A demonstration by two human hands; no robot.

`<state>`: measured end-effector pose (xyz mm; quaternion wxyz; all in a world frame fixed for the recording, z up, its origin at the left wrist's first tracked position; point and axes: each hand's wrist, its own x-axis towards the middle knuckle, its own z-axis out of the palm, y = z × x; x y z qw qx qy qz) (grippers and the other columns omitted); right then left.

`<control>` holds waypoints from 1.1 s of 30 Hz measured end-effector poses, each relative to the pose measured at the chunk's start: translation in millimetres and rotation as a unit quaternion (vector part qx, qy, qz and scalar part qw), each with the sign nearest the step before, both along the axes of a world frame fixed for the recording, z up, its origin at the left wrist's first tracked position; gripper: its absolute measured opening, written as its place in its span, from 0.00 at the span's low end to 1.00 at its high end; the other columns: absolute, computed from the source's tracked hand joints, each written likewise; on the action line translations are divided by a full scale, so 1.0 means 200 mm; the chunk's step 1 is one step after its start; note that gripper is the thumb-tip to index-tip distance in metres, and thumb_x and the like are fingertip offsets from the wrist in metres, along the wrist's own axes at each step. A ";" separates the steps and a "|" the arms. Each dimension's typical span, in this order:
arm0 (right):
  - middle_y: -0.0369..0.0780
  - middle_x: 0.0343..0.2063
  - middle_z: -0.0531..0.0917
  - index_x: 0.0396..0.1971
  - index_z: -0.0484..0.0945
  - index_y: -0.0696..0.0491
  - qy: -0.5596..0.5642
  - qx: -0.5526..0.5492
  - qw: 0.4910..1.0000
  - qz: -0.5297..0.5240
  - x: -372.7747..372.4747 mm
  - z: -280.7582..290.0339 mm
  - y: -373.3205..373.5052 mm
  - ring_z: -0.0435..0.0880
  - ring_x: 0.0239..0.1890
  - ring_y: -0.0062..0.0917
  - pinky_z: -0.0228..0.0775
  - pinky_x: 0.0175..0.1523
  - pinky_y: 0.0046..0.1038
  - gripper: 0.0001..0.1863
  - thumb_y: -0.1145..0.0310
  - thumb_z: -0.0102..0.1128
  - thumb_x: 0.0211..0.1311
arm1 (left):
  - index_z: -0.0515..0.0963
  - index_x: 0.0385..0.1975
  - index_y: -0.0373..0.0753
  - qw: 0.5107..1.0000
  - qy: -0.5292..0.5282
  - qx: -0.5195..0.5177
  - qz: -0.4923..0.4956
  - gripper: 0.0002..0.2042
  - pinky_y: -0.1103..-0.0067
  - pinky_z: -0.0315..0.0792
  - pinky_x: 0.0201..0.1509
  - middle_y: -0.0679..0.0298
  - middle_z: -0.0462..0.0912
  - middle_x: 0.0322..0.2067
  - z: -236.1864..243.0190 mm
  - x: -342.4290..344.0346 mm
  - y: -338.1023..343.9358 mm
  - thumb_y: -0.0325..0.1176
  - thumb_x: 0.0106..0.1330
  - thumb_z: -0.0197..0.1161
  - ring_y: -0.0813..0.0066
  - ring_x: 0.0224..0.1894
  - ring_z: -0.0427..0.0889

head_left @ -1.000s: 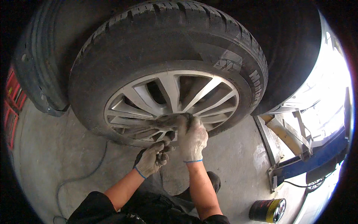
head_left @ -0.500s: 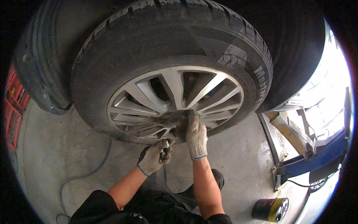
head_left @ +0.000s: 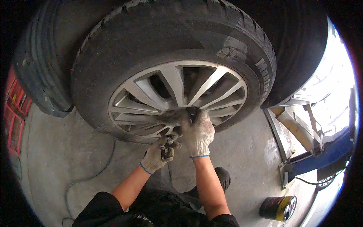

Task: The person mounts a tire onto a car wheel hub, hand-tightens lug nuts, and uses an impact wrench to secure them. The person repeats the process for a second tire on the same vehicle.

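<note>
A car wheel (head_left: 172, 81) with a silver multi-spoke rim hangs upright in front of me, its black tire (head_left: 147, 41) filling the upper view. My gloved right hand (head_left: 197, 128) is wrapped round a dark impact wrench (head_left: 174, 116), whose front points at the wheel's centre; the hand covers much of it, and where its tip meets the hub is hidden. Just below and left, my gloved left hand (head_left: 160, 152) is closed on small shiny metal pieces that look like lug nuts (head_left: 165, 152). Its fingers are close to the wrench's underside.
Black fender panels flank the tire, the left one (head_left: 39, 68) reaching low. A hose (head_left: 87, 178) curls across the concrete floor at left, near a red rack (head_left: 15, 113). To the right are a blue lift arm (head_left: 317, 155) and a black-and-yellow bucket (head_left: 278, 208).
My left hand has moved up and right, nearer the wrench. My right hand has turned, showing more of its back, and shifted slightly up. The wheel sits a little higher in view.
</note>
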<state>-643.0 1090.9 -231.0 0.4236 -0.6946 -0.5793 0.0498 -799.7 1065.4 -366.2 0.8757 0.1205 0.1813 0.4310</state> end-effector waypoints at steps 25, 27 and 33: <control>0.51 0.35 0.85 0.43 0.80 0.54 0.004 -0.128 0.979 0.158 0.07 -0.57 -0.39 0.85 0.39 0.50 0.77 0.44 0.48 0.19 0.52 0.65 0.65 | 0.81 0.49 0.38 0.920 0.355 0.137 0.094 0.13 0.79 0.77 0.46 0.66 0.86 0.38 0.14 0.06 0.01 0.40 0.75 0.63 0.78 0.42 0.82; 0.50 0.38 0.86 0.46 0.81 0.53 -0.038 -0.129 0.978 0.158 0.09 -0.55 -0.39 0.86 0.41 0.48 0.77 0.46 0.47 0.20 0.54 0.67 0.63 | 0.81 0.49 0.36 0.902 0.374 0.202 0.069 0.13 0.79 0.77 0.52 0.64 0.87 0.43 0.22 0.04 0.02 0.38 0.74 0.64 0.77 0.47 0.83; 0.49 0.39 0.84 0.45 0.80 0.54 -0.069 -0.069 0.983 0.156 0.10 -0.54 -0.37 0.85 0.41 0.48 0.77 0.45 0.46 0.21 0.57 0.72 0.57 | 0.84 0.46 0.34 0.906 0.338 0.216 0.135 0.13 0.77 0.76 0.58 0.62 0.87 0.48 0.07 0.06 0.04 0.38 0.74 0.64 0.75 0.49 0.83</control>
